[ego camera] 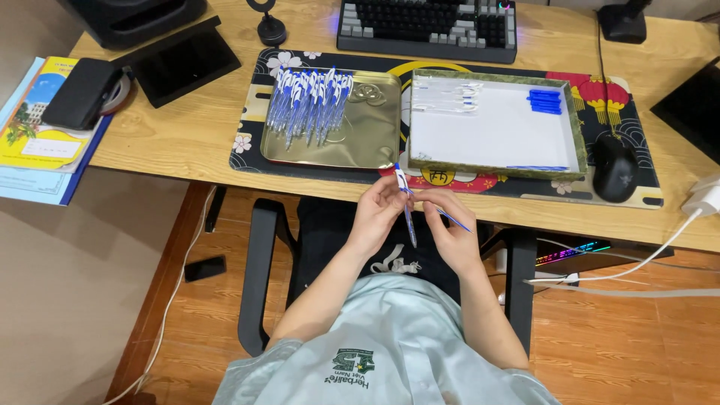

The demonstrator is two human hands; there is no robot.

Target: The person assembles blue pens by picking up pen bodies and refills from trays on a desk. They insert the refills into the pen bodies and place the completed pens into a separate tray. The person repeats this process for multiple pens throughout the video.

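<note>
A blue-and-white pen [406, 206] is gripped upright by the closed fingers of the left hand [377, 212], below the desk edge [225, 169]; a thin blue refill [452, 218] is pinched by the right hand [447, 225]. A gold tray [375, 135] of pens lies at eleven o'clock; a white-lined box [495, 127] lies at one o'clock.

This is a home desk or study corner. A wooden desk [187, 135] carries a keyboard [427, 26], a mouse [615, 166] on a patterned mat [247, 142], a tablet [187, 60] and booklets [37, 127]. A chair [262, 277] stands on wood flooring [622, 337], and a lit computer case [570, 253] sits under the desk.
</note>
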